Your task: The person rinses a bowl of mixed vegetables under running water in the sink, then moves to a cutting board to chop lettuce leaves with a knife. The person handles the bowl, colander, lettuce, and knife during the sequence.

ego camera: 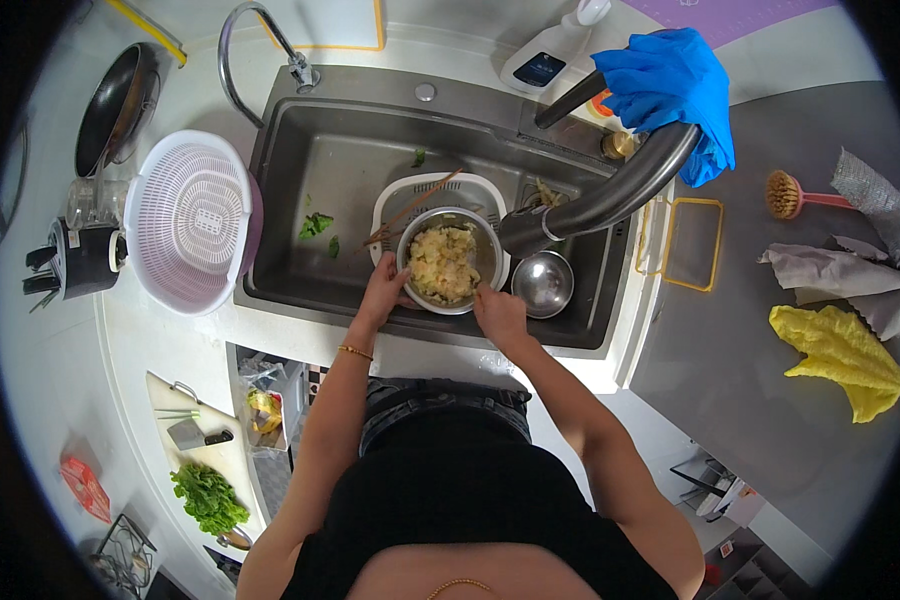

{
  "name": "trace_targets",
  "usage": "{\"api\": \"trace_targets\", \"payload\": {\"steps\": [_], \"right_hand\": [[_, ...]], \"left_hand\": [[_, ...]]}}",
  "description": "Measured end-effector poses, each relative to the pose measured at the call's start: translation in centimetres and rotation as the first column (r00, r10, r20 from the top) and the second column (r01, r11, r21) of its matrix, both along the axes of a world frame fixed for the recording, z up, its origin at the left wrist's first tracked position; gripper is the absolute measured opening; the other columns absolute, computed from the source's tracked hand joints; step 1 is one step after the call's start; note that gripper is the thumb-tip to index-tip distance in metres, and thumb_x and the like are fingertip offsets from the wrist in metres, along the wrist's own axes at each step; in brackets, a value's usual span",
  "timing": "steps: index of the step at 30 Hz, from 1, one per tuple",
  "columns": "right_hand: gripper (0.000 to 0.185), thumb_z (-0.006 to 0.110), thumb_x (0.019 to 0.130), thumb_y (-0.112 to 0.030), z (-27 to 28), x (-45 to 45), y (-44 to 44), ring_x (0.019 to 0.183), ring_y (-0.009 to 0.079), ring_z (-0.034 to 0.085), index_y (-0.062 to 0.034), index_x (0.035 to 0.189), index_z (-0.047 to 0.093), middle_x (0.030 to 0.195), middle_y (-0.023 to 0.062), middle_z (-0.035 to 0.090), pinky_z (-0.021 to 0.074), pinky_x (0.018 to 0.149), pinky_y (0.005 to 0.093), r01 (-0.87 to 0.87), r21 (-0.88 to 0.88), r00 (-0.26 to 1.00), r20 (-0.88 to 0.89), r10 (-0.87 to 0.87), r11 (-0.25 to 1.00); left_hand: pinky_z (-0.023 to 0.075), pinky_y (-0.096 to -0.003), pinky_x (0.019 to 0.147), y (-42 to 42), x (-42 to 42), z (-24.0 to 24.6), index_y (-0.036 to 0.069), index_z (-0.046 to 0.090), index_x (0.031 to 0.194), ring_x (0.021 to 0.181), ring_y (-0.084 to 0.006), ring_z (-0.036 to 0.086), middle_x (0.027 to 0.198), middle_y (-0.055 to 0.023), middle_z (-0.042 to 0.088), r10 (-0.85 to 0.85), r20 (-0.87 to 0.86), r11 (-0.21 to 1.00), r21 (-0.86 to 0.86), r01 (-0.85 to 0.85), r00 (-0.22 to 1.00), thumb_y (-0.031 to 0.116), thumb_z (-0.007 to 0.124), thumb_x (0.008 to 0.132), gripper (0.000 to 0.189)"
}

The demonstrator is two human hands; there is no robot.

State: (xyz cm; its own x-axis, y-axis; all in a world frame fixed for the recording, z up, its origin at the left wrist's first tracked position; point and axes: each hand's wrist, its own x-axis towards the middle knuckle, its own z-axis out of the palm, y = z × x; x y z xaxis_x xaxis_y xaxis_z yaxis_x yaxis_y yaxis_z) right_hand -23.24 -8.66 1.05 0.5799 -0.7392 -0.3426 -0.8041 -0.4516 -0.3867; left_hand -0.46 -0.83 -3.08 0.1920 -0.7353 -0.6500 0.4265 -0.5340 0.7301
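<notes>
Over the steel sink, my left hand [385,289] grips the left rim of a metal bowl [495,259] holding a pale, lumpy food mixture [444,264]. My right hand [499,313] is closed in a fist at the bowl's lower right rim; whether it holds the rim or a utensil's handle is hidden. The bowl stands over a white-rimmed drain basket [392,196]. A pair of wooden chopsticks [418,204] slants across this basket, left of the bowl. An empty round metal bowl [542,284] lies in the sink to the right.
Above the sink's right side arches a dark, thick faucet [622,191] with blue gloves [667,97] draped on it. A colander [191,221] stands left of the sink. Lettuce [208,497] and a cleaver [187,433] lie on a cutting board [225,450] at lower left. Leaf scraps [315,225] lie in the sink.
</notes>
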Motion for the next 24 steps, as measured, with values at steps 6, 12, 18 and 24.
{"api": "trace_targets", "payload": {"steps": [6,12,18,24], "right_hand": [[0.024,0.063,0.083,-0.022,-3.2,0.4,-0.7,0.059,0.0341,0.065,-0.0003,0.071,0.064,0.064,0.0214,0.064,0.0481,0.052,0.0468,0.335,0.262,0.888,0.232,-0.396,0.905],[0.014,0.066,0.087,-0.016,-3.8,1.1,-3.1,0.041,0.0117,0.034,-0.0040,0.081,0.064,0.053,-0.0012,0.040,0.0251,0.039,0.0298,0.497,0.864,0.498,-0.206,-0.842,0.082],[0.016,0.062,0.091,-0.012,-3.7,1.2,-3.5,0.039,0.0083,0.026,-0.0078,0.077,0.055,0.053,-0.0040,0.036,0.0183,0.038,0.0256,0.404,0.893,0.238,-0.313,-0.919,-0.199],[0.019,0.061,0.090,-0.016,-3.8,0.6,-3.1,0.049,0.0149,0.046,-0.0008,0.101,0.066,0.063,0.0048,0.055,0.0343,0.044,0.0321,0.440,0.880,0.419,-0.024,-0.908,0.180]], "left_hand": [[0.0625,-0.0310,0.060,0.3,0.2,-1.2,0.007,0.047,0.116,0.088,-0.0143,0.064,0.102,-0.0051,0.057,-0.008,0.011,1.000,-0.020,0.008,1.000,0.012,0.053,0.100,0.017],[0.0640,-0.0349,0.064,0.3,0.3,-1.1,0.006,0.046,0.121,0.095,-0.0173,0.067,0.111,-0.0072,0.061,-0.050,0.023,0.999,-0.016,0.050,0.998,0.013,0.051,0.102,0.021],[0.0637,-0.0346,0.063,0.4,0.2,-1.0,0.006,0.048,0.119,0.091,-0.0165,0.066,0.108,-0.0065,0.062,-0.036,0.018,0.999,-0.038,0.036,0.999,0.012,0.051,0.102,0.018],[0.0615,-0.0316,0.063,0.4,0.1,-0.6,0.007,0.048,0.120,0.091,-0.0147,0.065,0.107,-0.0055,0.062,-0.008,0.015,1.000,-0.024,0.008,1.000,0.013,0.050,0.102,0.019]]}}
